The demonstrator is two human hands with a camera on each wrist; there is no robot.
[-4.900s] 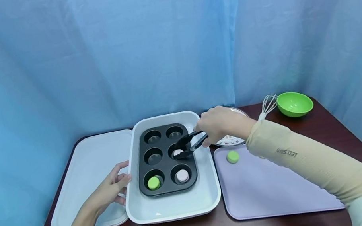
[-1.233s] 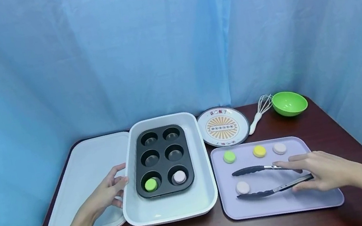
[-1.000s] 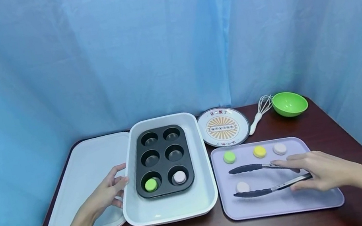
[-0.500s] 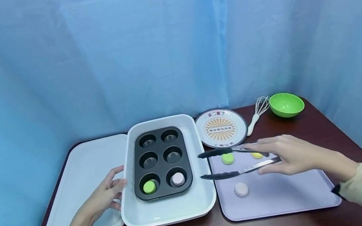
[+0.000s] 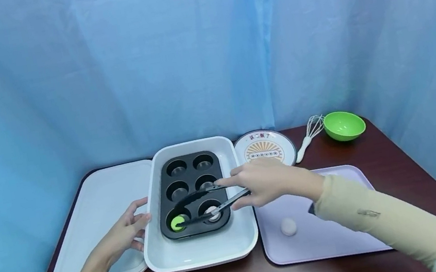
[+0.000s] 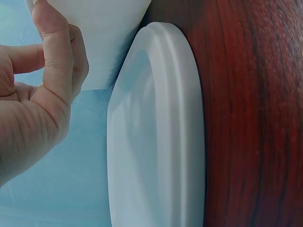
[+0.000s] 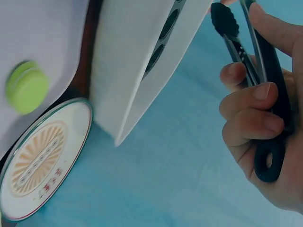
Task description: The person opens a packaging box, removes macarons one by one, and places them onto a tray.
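Observation:
My right hand (image 5: 267,178) grips black-tipped tongs (image 7: 272,80), which reach across the dark muffin tin (image 5: 162,214). The tong tips straddle a green macaron (image 5: 178,223) in the near left cup. A white macaron (image 5: 212,213) sits in the near right cup, partly covered by a tong arm. The tin lies in a white basin (image 5: 204,254). My left hand (image 5: 119,233) rests its fingertips against the basin's left wall. Another white macaron (image 5: 288,226) lies on the purple tray (image 5: 328,238); a green macaron (image 7: 28,90) there shows only in the right wrist view.
A white tray (image 5: 97,220) lies left of the basin, partly beneath its edge. Behind the purple tray are a patterned plate (image 5: 263,145), a white whisk (image 5: 308,139) and a green bowl (image 5: 344,126). Blue curtains (image 5: 169,57) close off the back and sides.
The white macaron from the middle right cup was moved to the purple tray and released. My right hand then carried the spread tongs left over the tin. The left hand stayed at the basin.

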